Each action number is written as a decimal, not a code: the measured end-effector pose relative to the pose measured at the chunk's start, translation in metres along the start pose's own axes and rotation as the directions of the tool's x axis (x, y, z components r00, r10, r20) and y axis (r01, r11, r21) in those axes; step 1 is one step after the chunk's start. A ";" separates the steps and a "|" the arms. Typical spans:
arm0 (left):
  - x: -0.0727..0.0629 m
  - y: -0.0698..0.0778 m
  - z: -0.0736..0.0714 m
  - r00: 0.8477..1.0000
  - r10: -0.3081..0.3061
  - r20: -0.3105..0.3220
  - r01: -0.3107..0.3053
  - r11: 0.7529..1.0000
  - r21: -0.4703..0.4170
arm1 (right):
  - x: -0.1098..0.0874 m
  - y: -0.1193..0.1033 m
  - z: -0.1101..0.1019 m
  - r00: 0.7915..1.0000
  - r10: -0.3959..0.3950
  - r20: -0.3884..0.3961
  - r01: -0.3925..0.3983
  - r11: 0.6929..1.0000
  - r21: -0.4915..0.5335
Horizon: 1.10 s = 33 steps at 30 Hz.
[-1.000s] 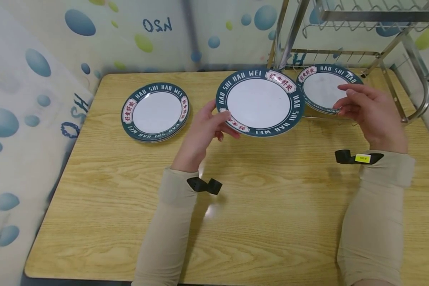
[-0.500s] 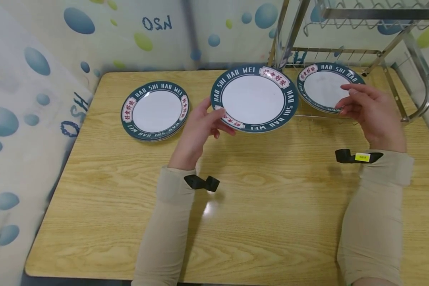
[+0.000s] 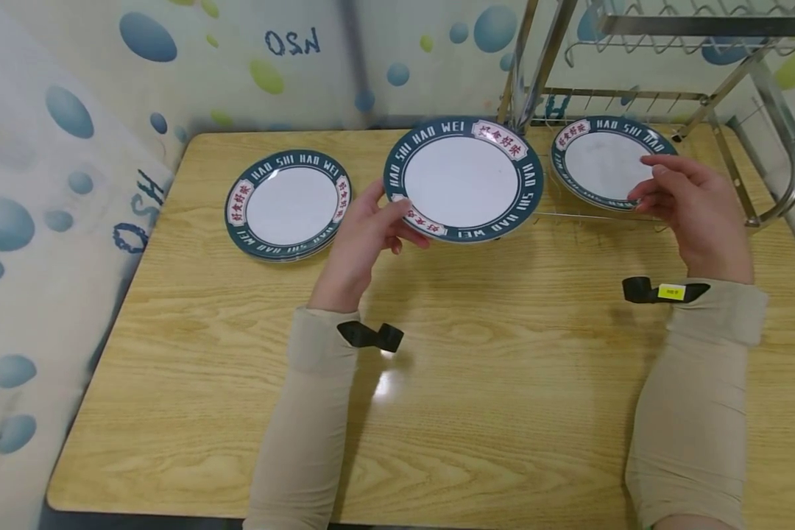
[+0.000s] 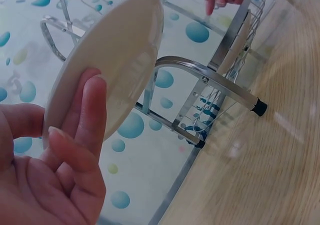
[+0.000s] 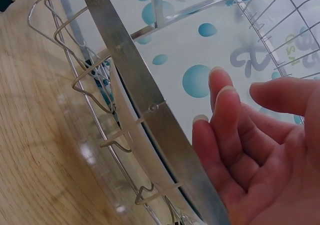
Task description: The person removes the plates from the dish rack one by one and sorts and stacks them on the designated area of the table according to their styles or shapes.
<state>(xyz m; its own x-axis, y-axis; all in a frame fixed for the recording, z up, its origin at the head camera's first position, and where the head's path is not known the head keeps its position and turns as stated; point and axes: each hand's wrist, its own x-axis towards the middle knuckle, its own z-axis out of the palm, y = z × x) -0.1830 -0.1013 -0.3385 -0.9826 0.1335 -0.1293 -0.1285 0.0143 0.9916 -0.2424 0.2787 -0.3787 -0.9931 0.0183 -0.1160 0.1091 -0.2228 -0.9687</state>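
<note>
My left hand (image 3: 360, 246) grips a white plate with a dark green lettered rim (image 3: 464, 180) at its near left edge. The thumb lies on the rim and the fingers are beneath, against the pale underside seen in the left wrist view. This plate is held above the table, slightly tilted. A similar plate (image 3: 599, 168) lies on the low level of the metal rack. Close to its right edge hovers my right hand (image 3: 705, 213), fingers loosely bent, nothing between thumb and fingers in the right wrist view. At left, matching plates sit stacked, the top plate (image 3: 291, 206) fully visible.
The metal wire rack (image 3: 709, 27) stands at the back right, with an upper shelf over the lower one. Its bent tube leg (image 3: 791, 177) rises right of my right hand. Behind the wooden table (image 3: 503, 412) is a patterned wall (image 3: 305, 96).
My left hand has shifted left and a little back with the plate, widening the gap to the rack plate. My right hand has drifted slightly right.
</note>
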 end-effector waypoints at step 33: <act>0.022 -0.032 -0.019 0.995 -0.023 -0.098 0.020 0.999 -0.028 | 0.009 0.002 -0.010 0.974 0.016 -0.225 -0.161 0.749 -0.642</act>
<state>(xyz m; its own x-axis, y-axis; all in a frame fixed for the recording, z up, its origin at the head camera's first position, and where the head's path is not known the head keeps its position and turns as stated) -0.2031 -0.1179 -0.3732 -0.9878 0.0354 -0.1514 -0.1519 -0.0112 0.9883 -0.2507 0.2885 -0.3839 -0.9558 0.2340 -0.1781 0.2697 0.4562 -0.8481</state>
